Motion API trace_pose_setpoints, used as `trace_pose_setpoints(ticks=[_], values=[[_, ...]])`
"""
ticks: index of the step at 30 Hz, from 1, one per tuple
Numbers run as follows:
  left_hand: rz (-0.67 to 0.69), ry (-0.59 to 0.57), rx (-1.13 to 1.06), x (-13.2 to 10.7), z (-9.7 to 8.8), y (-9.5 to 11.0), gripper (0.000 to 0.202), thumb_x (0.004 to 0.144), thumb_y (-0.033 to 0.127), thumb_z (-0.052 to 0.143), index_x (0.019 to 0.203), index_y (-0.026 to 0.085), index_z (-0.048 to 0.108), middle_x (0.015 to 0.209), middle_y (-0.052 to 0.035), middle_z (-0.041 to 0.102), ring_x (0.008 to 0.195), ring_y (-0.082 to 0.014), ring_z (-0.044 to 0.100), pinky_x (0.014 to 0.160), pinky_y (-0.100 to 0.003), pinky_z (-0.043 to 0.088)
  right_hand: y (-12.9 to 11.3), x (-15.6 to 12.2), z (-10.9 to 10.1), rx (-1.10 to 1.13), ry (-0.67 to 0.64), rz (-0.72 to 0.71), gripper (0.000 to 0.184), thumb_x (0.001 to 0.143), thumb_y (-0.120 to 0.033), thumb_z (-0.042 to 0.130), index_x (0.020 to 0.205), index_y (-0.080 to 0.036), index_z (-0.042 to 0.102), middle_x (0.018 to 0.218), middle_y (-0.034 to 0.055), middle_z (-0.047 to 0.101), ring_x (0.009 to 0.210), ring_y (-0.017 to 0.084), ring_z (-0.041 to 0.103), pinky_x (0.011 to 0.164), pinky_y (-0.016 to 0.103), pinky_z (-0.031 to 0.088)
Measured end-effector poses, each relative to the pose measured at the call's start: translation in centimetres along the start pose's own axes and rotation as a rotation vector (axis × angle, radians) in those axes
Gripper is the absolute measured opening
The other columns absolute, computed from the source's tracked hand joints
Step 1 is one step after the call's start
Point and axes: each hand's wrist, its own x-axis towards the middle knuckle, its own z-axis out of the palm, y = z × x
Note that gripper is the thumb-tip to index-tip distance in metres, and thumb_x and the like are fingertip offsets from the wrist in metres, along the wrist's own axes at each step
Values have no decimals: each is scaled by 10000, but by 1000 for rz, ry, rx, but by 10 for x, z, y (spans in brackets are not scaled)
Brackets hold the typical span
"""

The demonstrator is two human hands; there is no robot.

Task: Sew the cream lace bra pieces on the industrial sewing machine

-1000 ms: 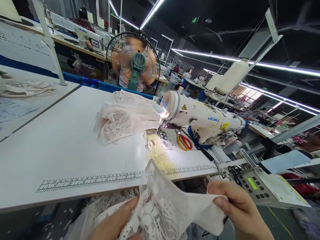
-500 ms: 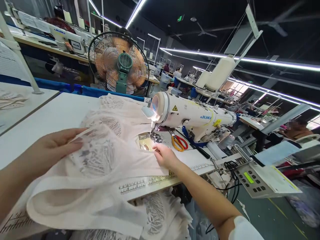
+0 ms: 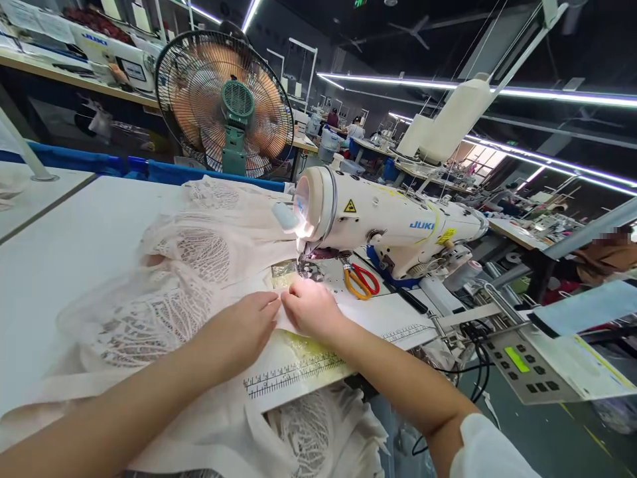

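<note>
A pale lace garment lies spread over the white sewing table. My left hand rests flat on its edge, fingers together, pressing the fabric down. My right hand touches the left one and pinches the same fabric edge just in front of the presser foot of the white JUKI sewing machine. The machine's lamp lights my right fingers. More lace fabric hangs over the table's front edge.
Orange-handled scissors lie on the machine bed right of the needle. A printed ruler runs along the table front. A control panel sits at the right. A standing fan is behind the table. People work far back.
My left hand has slid right across the garment to meet the right hand. My right hand has edged toward the presser foot. The fabric has been pulled flatter, closer to the needle.
</note>
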Motion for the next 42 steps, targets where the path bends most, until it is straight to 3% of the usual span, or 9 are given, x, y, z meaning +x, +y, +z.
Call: trace_pose_setpoints(ticks=[2,5,8,11,16,29,42], values=[[50,-87,50,14,19,14,462,882,290,320,1208,101,587,1275,-143,617,1156,-255,577,933,-374,503,4,-8,0,-16,8,-10,183,901,-172,461,874,-185,641,841,73,615,793,190,528,613,281,353],[131,-154,174,25,30,11,503,915,325,323,1274,44,534,1331,-188,564,1217,-291,524,1007,-419,441,15,-26,1,-22,35,-90,181,918,-167,455,960,-168,631,909,80,637,862,200,544,673,294,390],[179,-150,243,33,27,7,483,934,353,324,1255,79,558,1231,-163,628,1092,-280,576,903,-398,472,27,-47,7,26,95,-192,181,894,-146,475,995,-154,624,1030,95,646,922,220,550,746,332,420],[141,-147,317,41,22,12,454,923,389,373,1208,113,594,1100,-141,663,966,-274,589,741,-370,467,36,-67,15,123,194,-220,216,878,-155,491,1059,-153,610,1144,123,628,976,238,551,786,365,439],[63,-138,399,55,19,17,435,899,418,404,1152,141,626,976,-138,663,873,-287,588,622,-375,413,42,-85,19,224,270,-233,236,897,-183,482,1095,-131,598,1151,138,635,1028,252,558,836,387,473],[66,-187,412,77,16,2,405,926,424,380,1110,159,624,907,-109,609,868,-275,587,653,-364,404,42,-79,16,245,222,-245,271,911,-227,460,1117,-108,591,1245,164,600,1144,271,543,925,403,482],[38,-278,400,87,13,-8,468,911,436,398,1235,157,587,1058,-152,622,967,-322,585,728,-426,454,32,-67,16,273,199,-238,265,903,-236,475,1119,-119,573,1262,174,588,1181,280,524,913,426,471]])
